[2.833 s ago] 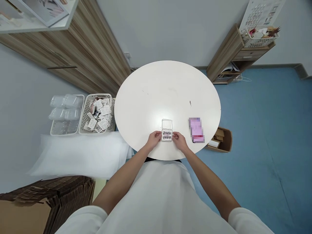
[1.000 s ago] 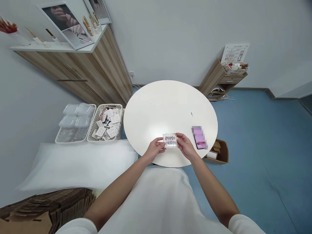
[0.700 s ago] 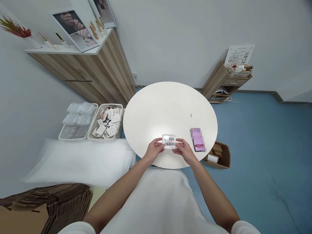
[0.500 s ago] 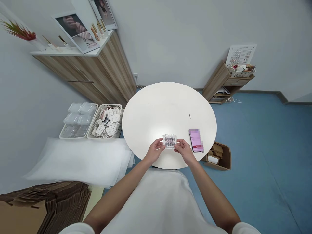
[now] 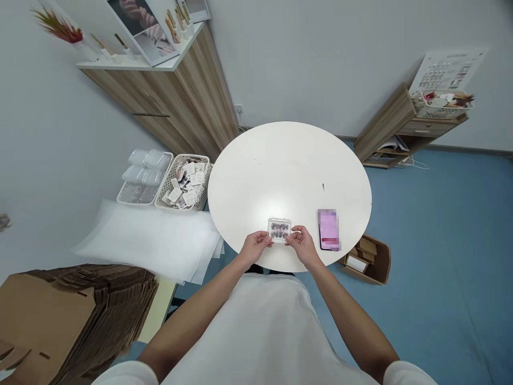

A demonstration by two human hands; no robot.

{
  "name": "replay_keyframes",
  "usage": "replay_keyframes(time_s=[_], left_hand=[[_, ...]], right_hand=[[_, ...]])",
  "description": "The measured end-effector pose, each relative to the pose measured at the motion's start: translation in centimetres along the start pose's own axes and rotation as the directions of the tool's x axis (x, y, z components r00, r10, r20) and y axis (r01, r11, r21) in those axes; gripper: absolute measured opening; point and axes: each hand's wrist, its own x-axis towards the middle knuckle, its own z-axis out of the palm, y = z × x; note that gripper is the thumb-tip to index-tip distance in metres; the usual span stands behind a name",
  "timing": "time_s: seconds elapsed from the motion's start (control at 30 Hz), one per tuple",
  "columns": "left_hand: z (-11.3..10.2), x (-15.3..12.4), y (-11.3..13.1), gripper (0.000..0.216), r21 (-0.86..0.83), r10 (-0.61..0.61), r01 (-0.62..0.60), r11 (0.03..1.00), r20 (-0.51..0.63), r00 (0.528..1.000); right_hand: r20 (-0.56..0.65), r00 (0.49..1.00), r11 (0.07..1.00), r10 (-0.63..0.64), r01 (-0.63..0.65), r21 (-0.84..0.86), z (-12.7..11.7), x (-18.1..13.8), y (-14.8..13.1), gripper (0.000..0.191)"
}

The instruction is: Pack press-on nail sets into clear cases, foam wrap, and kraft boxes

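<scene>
Between my two hands is a small clear plastic case (image 5: 279, 230) with two rows of dark, patterned press-on nails inside. It is held over the near part of the round white table (image 5: 288, 160). My left hand (image 5: 257, 246) pinches the case's left edge between thumb and fingers. At the right edge, my right hand (image 5: 301, 245) grips it the same way, thumb on the near corner. A phone (image 5: 329, 230) with a pink, partly blurred screen lies on the table to the right of my right hand.
Left of the table stand a basket of cards (image 5: 183, 184) and a basket of clear boxes (image 5: 138, 192). White sheets (image 5: 152, 235) and folded cardboard (image 5: 116, 310) lie nearer. An open carton (image 5: 379, 264) is on the floor at right. Wooden cabinets (image 5: 196, 101) line the wall.
The camera view has shifted and tilted a little, so the surroundings sit differently in the picture. Both hands keep hold of the case, which appears slightly more face-on.
</scene>
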Motion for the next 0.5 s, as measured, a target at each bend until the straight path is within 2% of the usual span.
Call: replay_keyframes(time_s=[0.1,0.2,0.33,0.5], left_hand=[[-1.3,-0.2,0.3,0.037,-0.007,-0.002,0.002,1.000,-0.020,1.000],[-3.3,-0.2,0.6,0.036,-0.005,0.009,-0.009,1.000,-0.006,1.000],[-6.3,0.4,0.6,0.035,0.028,0.030,-0.031,0.999,0.024,0.999],[-10.1,1.8,0.4,0.036,0.073,0.050,-0.050,0.996,-0.001,0.999]], right_hand=[[0.047,0.992,0.964,-0.121,0.128,-0.232,0.4,0.6,-0.7,0.050],[0.205,0.940,0.824,-0.272,0.338,-0.456,1.0,1.4,-1.9,0.065],[0.436,0.846,0.622,-0.308,0.525,-0.581,3.0,2.9,-2.9,0.055],[0.471,0.818,0.478,-0.329,0.575,-0.664,7.0,5.3,-2.2,0.046]])
